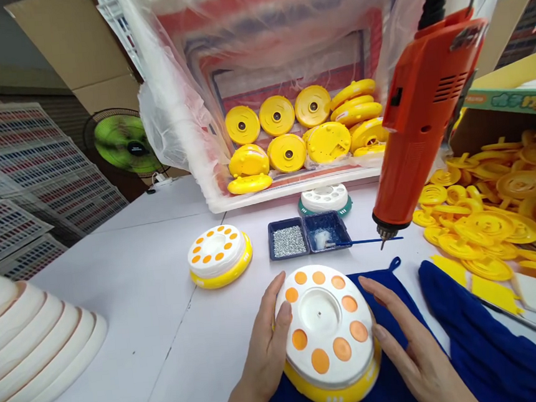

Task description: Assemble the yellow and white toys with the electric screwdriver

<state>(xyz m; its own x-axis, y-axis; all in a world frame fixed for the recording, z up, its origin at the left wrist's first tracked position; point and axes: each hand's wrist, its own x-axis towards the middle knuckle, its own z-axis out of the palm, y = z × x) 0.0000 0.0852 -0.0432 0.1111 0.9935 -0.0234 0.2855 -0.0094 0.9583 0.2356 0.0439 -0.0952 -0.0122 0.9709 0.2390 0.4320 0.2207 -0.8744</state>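
A round toy with a white top, several orange dots and a yellow base sits on a blue cloth right in front of me. My left hand cups its left side, fingers curved against the rim. On its right side rests my right hand, fingers stretched along the edge. An orange electric screwdriver hangs above the table to the right, bit pointing down.
A second assembled toy lies to the left. A blue two-part tray holds small screws. Behind stands a plastic-lined crate of yellow bases. Yellow rings pile up at right; stacked white shells at left.
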